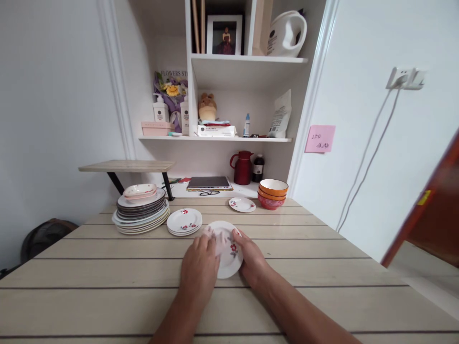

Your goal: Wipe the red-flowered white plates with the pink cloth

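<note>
Two bare hands are meeting over one small white plate (230, 268) with red flowers, at the middle of the near part of the table (322, 296); whether its underside is touching the boards, I cannot tell. From here it is looking like glazed ceramic: probably light enough for one hand, quite stiff, a little slippery on its smooth face, and likely to chip or crack if knocked. The rim is offering the surest hold, thumb above and fingers beneath. The right hand (253, 260) is gripping just there, on the right edge, its thumb lying over the face and the other fingers tucking out of sight below. The left hand (199, 267) is bending its fingers, nearly together, over a pale wipe (217, 237), cloth or tissue, and is pressing it against the plate's left side; blur is hiding its exact pinch. To the left, a short stack of matching plates (184, 220) is standing just beside, while another flowered plate (242, 204) is lying apart on the far side.
</note>
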The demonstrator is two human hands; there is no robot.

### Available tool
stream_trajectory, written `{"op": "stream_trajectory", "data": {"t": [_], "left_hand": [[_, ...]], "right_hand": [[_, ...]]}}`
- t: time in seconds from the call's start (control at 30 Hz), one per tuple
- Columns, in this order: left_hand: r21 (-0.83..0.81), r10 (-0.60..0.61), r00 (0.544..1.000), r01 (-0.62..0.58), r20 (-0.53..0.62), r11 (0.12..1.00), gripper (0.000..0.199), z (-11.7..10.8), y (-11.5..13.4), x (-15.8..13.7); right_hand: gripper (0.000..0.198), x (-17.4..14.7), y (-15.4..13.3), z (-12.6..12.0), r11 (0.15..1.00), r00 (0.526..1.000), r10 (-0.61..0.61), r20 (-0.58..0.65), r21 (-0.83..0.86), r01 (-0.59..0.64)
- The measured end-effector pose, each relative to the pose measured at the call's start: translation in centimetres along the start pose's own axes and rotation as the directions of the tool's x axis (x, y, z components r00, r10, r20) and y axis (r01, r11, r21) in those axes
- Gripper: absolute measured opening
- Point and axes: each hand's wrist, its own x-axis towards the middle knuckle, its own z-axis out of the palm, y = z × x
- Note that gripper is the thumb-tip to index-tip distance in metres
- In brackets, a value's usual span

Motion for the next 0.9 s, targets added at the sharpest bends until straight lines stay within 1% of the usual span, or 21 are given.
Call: {"op": "stream_trajectory", "data": {"t": [0.03,0.1,0.17,0.23,0.3,0.37,0.43,0.5,0.53,0.6,0.67,0.73,0.8,0.83,0.9], "left_hand": [[-0.016,0.029,0.999,-0.029,0.020,0.999,0.029,-0.1,0.2,-0.2],[-0.086,0.128,0.990,-0.123,0.054,0.989,0.028,0.0,0.7,-0.7],[-0.176,0.215,0.975,-0.202,0.060,0.963,0.033,0.3,1.0,-0.9],[-0.244,0.236,0.971,-0.222,0.029,0.944,0.041,0.7,0.9,-0.9],[-0.268,0.203,0.979,-0.202,-0.024,0.942,0.047,0.9,0.4,-0.5],[-0.228,0.128,0.990,-0.138,-0.059,0.964,0.048,0.9,-0.1,0.0],[-0.141,0.035,0.998,-0.042,-0.057,0.989,0.042,0.6,-0.3,0.2],[-0.061,-0.027,0.999,0.025,-0.030,0.998,0.034,0.1,-0.1,0.1],[-0.042,-0.026,1.000,0.026,-0.009,0.999,0.031,0.0,0.2,-0.1],[-0.067,0.034,0.999,-0.032,0.036,0.997,0.031,-0.2,0.7,-0.4],[-0.147,0.118,0.992,-0.111,0.044,0.983,0.042,0.0,1.0,-0.5],[-0.220,0.165,0.986,-0.160,0.003,0.962,0.056,0.4,0.8,-0.4],[-0.241,0.149,0.987,-0.159,-0.062,0.957,0.060,0.8,0.2,-0.1],[-0.227,0.109,0.990,-0.128,-0.093,0.966,0.058,0.9,-0.2,0.1],[-0.171,-0.002,0.992,-0.020,-0.130,0.985,0.052,0.8,-0.8,0.3]], "right_hand": [[0.034,0.0,0.0,0.0,1.000,1.000,0.003,-0.020,0.010,-0.003],[0.032,0.0,0.0,0.0,1.000,0.999,0.008,-0.031,0.029,-0.007],[0.030,0.0,-0.1,0.0,0.999,1.000,0.003,-0.002,0.044,-0.003],[0.030,-0.1,-0.1,0.0,0.999,0.999,-0.005,0.045,0.053,0.002],[0.029,-0.1,-0.1,0.0,0.999,0.998,-0.013,0.055,0.053,0.010],[0.031,0.0,-0.1,0.0,0.999,0.999,-0.012,0.032,0.041,0.010],[0.034,0.0,0.0,0.0,1.000,1.000,-0.007,0.007,0.019,0.007],[0.036,0.0,0.0,-0.1,1.000,1.000,0.000,-0.004,0.001,0.000],[0.037,0.0,0.0,-0.1,1.000,1.000,0.003,-0.009,-0.002,-0.003],[0.035,0.0,0.0,-0.1,1.000,1.000,-0.002,0.003,0.005,0.002],[0.032,0.0,0.0,-0.1,1.000,0.999,-0.020,0.047,0.018,0.019],[0.029,-0.1,0.0,0.0,0.999,0.996,-0.038,0.077,0.026,0.036],[0.030,-0.2,0.0,0.0,0.999,0.997,-0.033,0.074,0.020,0.032],[0.031,-0.3,0.0,0.1,1.000,0.997,-0.022,0.069,0.013,0.021],[0.034,-0.4,-0.1,0.2,1.000,0.998,-0.004,0.062,0.000,0.004]]}}
